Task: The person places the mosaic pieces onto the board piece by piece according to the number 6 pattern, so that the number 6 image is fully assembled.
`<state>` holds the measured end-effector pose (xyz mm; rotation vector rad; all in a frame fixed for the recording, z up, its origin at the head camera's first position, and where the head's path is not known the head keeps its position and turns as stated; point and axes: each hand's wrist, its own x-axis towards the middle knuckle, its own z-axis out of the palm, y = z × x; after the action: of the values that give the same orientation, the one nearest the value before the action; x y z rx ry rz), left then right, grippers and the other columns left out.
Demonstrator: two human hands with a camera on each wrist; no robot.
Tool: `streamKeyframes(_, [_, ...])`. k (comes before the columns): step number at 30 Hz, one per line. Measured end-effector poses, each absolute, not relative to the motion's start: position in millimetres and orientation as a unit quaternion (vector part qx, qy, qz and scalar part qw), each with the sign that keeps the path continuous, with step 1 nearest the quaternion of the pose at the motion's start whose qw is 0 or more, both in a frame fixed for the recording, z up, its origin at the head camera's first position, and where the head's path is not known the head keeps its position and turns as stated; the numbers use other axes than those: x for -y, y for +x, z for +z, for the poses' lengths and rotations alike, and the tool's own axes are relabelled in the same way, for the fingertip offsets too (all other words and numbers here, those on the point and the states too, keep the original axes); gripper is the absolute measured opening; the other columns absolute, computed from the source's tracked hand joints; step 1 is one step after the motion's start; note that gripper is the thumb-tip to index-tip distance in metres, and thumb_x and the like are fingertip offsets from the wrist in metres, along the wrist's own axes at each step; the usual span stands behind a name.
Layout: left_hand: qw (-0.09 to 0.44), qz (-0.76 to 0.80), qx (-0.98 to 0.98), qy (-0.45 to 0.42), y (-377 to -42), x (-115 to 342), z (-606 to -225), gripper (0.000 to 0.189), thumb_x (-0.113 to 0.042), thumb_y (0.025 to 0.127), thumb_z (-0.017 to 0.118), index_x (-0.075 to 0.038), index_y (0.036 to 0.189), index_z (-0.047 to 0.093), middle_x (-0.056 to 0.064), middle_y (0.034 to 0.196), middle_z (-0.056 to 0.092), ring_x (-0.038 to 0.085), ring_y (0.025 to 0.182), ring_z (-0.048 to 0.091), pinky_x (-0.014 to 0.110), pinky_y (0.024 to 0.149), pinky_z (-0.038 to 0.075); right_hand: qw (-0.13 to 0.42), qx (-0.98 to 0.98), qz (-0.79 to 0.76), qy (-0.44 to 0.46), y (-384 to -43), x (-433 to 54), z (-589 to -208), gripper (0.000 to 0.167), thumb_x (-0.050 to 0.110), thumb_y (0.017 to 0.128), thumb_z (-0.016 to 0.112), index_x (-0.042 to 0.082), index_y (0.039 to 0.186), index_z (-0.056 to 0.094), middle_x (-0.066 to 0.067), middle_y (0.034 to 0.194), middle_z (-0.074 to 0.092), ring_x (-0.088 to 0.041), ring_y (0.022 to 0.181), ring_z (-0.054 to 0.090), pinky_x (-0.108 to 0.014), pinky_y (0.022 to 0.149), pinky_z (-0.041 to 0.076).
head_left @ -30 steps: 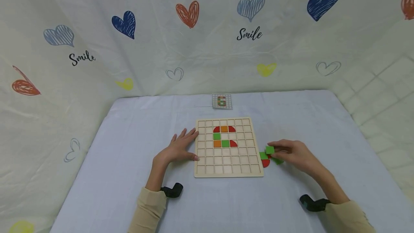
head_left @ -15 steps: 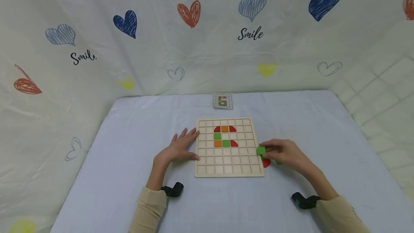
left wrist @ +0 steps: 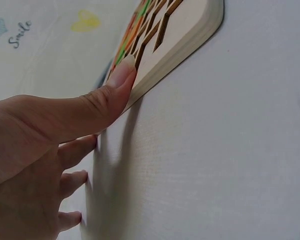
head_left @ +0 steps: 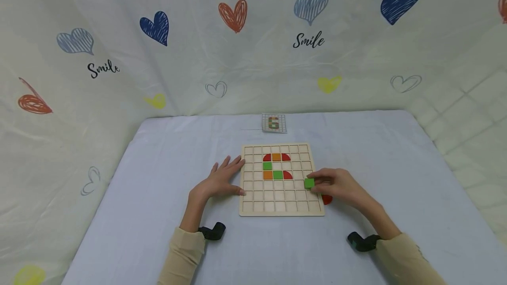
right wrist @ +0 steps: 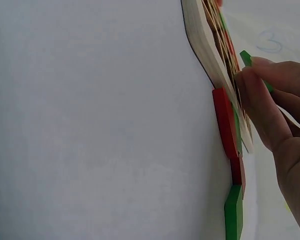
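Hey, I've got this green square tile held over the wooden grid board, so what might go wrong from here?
The right hand only pinches the green square tile, so it might slip and land askew. The left hand touches the left edge of the wooden grid board; a push there might nudge it into the loose red tile close beside its right edge.
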<state>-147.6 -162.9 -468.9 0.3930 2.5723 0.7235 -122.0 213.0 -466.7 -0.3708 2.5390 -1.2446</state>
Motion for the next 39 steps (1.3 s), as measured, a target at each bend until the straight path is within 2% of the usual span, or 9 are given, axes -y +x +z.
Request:
streamKeyframes(12, [0.220, 0.260, -0.930, 0.140, -149, 163, -472, 0.101, -0.039, 0.083, 0.085, -0.022, 0.165, 0.028, -0.003, 0.173, 0.016, 0.028, 0.162, -0.002, 0.057, 0.128, -0.005, 0.151, -0.877, -0.429, -0.154, -129, -190, -467, 0.037, 0.013, 0.086, 0.083, 0.002, 0.120, 0.074, -0.008, 0.107, 0.074, -0.017, 0.091, 0.068, -0.019, 0.076, 0.058])
streamKeyframes(26, [0.217, 0.266, -0.927, 0.152, -149, 163, -467, 0.100, -0.035, 0.083, 0.086, -0.018, 0.164, 0.029, 0.001, 0.173, 0.016, 0.031, 0.162, -0.001, 0.060, 0.128, -0.004, 0.134, -0.888, -0.397, -0.190, -133, -175, -468, 0.032, 0.007, 0.084, 0.083, 0.003, 0.115, 0.076, -0.003, 0.097, 0.073, -0.014, 0.085, 0.065, -0.021, 0.075, 0.058])
streamKeyframes(39, [0.218, 0.266, -0.926, 0.154, -148, 164, -466, 0.100, -0.036, 0.084, 0.085, -0.018, 0.164, 0.029, 0.001, 0.174, 0.016, 0.032, 0.161, -0.001, 0.060, 0.128, -0.004, 0.104, -0.895, -0.380, -0.207, -130, -168, -469, 0.030, 0.004, 0.084, 0.083, 0.001, 0.113, 0.076, -0.003, 0.095, 0.067, -0.015, 0.084, 0.060, -0.023, 0.077, 0.060])
